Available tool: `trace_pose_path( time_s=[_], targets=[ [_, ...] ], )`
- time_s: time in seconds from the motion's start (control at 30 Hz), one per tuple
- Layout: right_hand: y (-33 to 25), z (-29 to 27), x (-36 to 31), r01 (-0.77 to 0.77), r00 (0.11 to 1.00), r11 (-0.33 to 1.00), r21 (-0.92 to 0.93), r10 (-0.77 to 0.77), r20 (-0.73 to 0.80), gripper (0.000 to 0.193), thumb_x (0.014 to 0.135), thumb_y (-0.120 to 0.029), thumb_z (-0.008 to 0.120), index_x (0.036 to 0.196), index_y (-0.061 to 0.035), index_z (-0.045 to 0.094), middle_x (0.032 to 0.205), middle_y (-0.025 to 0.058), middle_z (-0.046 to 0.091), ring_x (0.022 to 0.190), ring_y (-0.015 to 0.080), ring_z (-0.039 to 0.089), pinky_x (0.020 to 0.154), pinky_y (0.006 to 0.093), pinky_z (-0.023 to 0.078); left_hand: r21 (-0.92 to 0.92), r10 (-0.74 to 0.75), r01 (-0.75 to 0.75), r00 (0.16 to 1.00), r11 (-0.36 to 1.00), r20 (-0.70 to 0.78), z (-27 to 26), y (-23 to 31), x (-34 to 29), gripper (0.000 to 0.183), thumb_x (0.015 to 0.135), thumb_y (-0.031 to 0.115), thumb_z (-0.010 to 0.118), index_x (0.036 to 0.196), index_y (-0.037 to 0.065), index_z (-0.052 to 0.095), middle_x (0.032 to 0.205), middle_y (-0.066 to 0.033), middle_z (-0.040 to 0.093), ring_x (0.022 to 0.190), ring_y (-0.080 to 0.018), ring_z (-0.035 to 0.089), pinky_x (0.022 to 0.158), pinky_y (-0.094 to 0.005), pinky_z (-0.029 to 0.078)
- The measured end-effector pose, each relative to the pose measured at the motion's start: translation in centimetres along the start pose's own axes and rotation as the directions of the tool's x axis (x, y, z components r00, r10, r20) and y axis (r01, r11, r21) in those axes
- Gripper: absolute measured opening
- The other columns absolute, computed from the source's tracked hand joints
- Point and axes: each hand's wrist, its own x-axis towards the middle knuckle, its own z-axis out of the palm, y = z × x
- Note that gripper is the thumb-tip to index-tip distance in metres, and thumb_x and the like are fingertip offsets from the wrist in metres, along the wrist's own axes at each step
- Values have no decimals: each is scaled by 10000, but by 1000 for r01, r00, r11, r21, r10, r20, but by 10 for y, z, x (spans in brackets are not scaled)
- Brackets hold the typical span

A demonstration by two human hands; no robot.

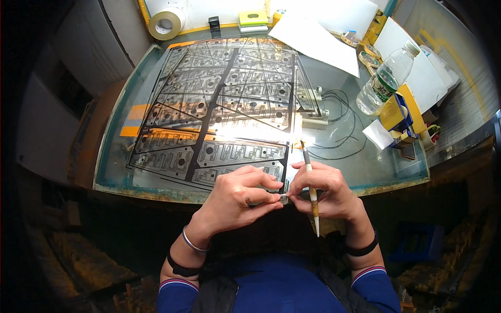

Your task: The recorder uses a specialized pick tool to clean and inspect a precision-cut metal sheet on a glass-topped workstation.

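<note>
Close together at the near edge of the glass-topped table, my two hands meet fingertip to fingertip. My left hand [242, 192] is closed in a pinch on one end of a small whitish piece [283, 195]; its kind is too small to make out. The fingertips of my right hand [324, 189] pinch the other end. A slim pen-like tool [314, 201] is also held in my right hand, its dark metal end pointing away and its pale tapered tail toward me. Beneath and beyond the hands lies a large film sheet [242, 152] printed with black circuit-like patterns.
The lit glass table [117, 156] has a worn rim. Its right side holds black cables [348, 136], a plastic bottle [385, 81], a yellow-and-blue box [403, 117] and a white paper scrap [378, 134]. A tape roll [167, 23] and white sheet [318, 41] lie at the back.
</note>
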Motion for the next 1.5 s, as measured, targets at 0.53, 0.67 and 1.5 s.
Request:
trace_pose_path(
  time_s=[0.53,0.67,1.5],
  targets=[
    [-2,7,-5,8,976,1000,-10,-10,-216,190,772,18,818,881,-88,704,907,23,760,872,255,719,1000,449,557,-12,-17,17,1000,1000,-4,0,2,0,157,780,161,895,836,78,774,1018,-28,777,933,-244,734,779,-350,603],
    [-5,3,-5,14,994,1000,9,-13,-105,229,753,27,837,852,-96,671,943,40,791,918,232,735,1000,477,541,-26,-31,31,1000,999,0,-1,3,1,161,774,148,902,858,75,787,1019,-44,784,946,-249,744,822,-360,599],
    [-4,3,-3,176,981,976,-126,-184,-63,262,735,6,846,899,-120,685,885,9,748,875,244,738,958,467,576,-51,-32,31,999,998,-2,-2,3,1,144,787,136,883,867,67,786,1020,-48,785,932,-239,739,784,-345,605]
  ],
)
